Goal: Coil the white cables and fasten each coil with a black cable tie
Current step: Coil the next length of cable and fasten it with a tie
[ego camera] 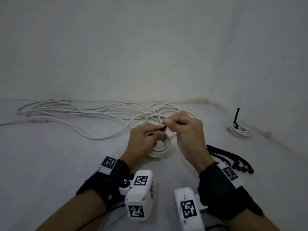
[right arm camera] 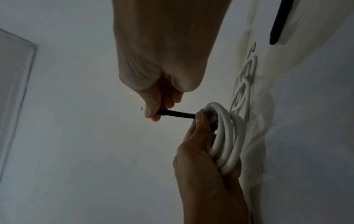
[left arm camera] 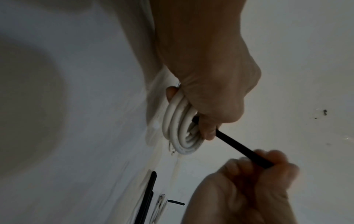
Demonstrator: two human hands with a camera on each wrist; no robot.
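A small coil of white cable (ego camera: pixel 161 148) (left arm camera: pixel 180 128) (right arm camera: pixel 229 136) sits in my left hand (ego camera: pixel 146 139) (right arm camera: pixel 203 151), whose fingers curl round its strands just above the white surface. A black cable tie (ego camera: pixel 163 128) (left arm camera: pixel 241 149) (right arm camera: pixel 175 113) runs from the coil to my right hand (ego camera: pixel 181 127) (left arm camera: pixel 254 174), which pinches the tie's free end between thumb and fingers. The tie is stretched straight between the two hands. Its head is hidden under my left thumb.
Loose white cables (ego camera: pixel 86 114) sprawl along the back wall. A tied coil (ego camera: pixel 239 130) with an upright black tie tail lies at the right. Several spare black ties (ego camera: pixel 233 160) lie right of my right wrist. Walls close the back and right.
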